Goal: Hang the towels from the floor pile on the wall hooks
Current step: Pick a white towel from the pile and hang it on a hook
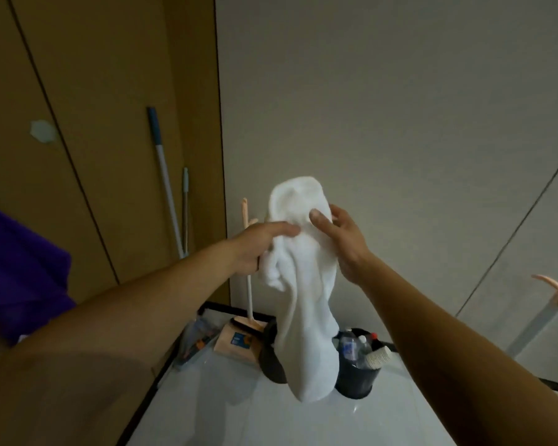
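1. Against the far wall (400, 107), the white towel (303, 300) is held up in both hands. It is well off the floor, and its tail hangs in front of a black bucket (351, 381).
2. Step, as judged: seating the towel's top over a hook. Best done with a broad fold across the top so the weight falls evenly on both sides. Lower until the cloth catches, then let go one hand at a time.
3. Towel: plain white, soft and limp. It has a rounded hump at the top, is bunched at the left, and hangs below in a long narrow drape. It would likely slip if hung by a thin edge.
4. Left hand (258, 243) grips the bunched left fold, thumb across the front. Right hand (339, 239) pinches the upper right edge, thumb in front, fingers behind.
5. Pink hook (551, 283) on the right panel is bare. Cannot tell whether a hook sits under the hump.
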A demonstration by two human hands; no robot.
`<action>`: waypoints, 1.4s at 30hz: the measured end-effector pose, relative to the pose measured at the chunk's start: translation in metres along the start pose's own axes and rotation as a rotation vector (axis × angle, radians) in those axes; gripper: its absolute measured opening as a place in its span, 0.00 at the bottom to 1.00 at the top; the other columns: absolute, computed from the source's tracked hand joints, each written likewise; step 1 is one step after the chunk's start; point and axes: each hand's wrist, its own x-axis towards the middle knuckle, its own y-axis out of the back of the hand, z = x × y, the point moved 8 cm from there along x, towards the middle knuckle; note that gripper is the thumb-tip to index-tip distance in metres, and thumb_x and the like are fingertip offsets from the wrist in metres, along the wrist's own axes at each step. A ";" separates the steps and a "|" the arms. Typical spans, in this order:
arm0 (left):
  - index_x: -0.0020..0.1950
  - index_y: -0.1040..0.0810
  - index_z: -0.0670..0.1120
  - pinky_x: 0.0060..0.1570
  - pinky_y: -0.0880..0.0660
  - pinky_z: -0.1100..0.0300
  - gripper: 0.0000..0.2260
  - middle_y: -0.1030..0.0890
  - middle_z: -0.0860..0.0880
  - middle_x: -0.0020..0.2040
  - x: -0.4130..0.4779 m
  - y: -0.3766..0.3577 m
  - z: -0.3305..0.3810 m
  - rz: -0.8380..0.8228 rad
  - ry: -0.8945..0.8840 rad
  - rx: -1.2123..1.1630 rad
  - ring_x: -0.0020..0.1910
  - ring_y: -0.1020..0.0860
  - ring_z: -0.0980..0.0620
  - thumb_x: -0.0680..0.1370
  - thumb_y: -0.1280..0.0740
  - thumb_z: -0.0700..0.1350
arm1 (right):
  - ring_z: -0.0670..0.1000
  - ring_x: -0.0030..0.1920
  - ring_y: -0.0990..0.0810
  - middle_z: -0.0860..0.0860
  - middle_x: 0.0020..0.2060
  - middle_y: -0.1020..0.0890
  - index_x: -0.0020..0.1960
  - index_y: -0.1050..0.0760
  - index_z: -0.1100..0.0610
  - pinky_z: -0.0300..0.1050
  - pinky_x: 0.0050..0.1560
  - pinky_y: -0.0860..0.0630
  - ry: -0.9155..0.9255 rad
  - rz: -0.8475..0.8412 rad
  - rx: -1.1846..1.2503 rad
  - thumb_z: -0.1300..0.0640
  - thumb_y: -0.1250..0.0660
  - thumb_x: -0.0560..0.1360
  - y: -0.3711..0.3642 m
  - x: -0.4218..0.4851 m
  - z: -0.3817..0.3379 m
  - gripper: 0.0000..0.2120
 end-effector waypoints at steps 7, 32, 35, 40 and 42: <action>0.68 0.27 0.43 0.66 0.31 0.44 0.33 0.22 0.39 0.63 0.023 0.048 0.026 0.137 0.018 -0.177 0.63 0.24 0.40 0.68 0.26 0.58 | 0.57 0.53 0.17 0.56 0.53 0.16 0.59 0.21 0.61 0.58 0.60 0.23 -0.316 -0.419 -0.027 0.45 0.25 0.68 -0.024 0.030 0.073 0.26; 0.63 0.27 0.37 0.49 0.22 0.49 0.16 0.18 0.40 0.52 -0.108 0.171 -0.024 0.932 -0.185 -0.438 0.49 0.18 0.45 0.75 0.35 0.38 | 0.58 0.51 0.17 0.59 0.50 0.17 0.54 0.23 0.62 0.54 0.50 0.19 -0.306 -0.398 0.317 0.58 0.32 0.76 -0.109 0.158 0.036 0.09; 0.64 0.28 0.36 0.56 0.26 0.44 0.19 0.22 0.37 0.58 -0.120 0.197 -0.024 0.977 -0.276 -0.413 0.57 0.23 0.39 0.73 0.36 0.32 | 0.60 0.54 0.19 0.58 0.57 0.19 0.59 0.23 0.60 0.58 0.53 0.20 -0.322 -0.347 0.290 0.54 0.30 0.75 -0.119 0.175 0.053 0.15; 0.50 0.25 0.34 0.47 0.25 0.49 0.05 0.23 0.38 0.46 -0.139 0.230 -0.040 1.218 0.088 -0.042 0.45 0.23 0.40 0.75 0.36 0.32 | 0.62 0.62 0.22 0.62 0.68 0.28 0.67 0.29 0.64 0.60 0.57 0.22 -0.334 -0.460 -0.025 0.51 0.30 0.75 -0.150 0.180 0.068 0.25; 0.50 0.24 0.33 0.52 0.26 0.48 0.05 0.22 0.37 0.48 -0.152 0.247 -0.021 1.274 -0.078 -0.146 0.46 0.22 0.40 0.76 0.37 0.33 | 0.55 0.48 0.15 0.61 0.57 0.19 0.57 0.23 0.65 0.49 0.43 0.17 -0.351 -0.477 0.229 0.54 0.30 0.75 -0.160 0.187 0.054 0.16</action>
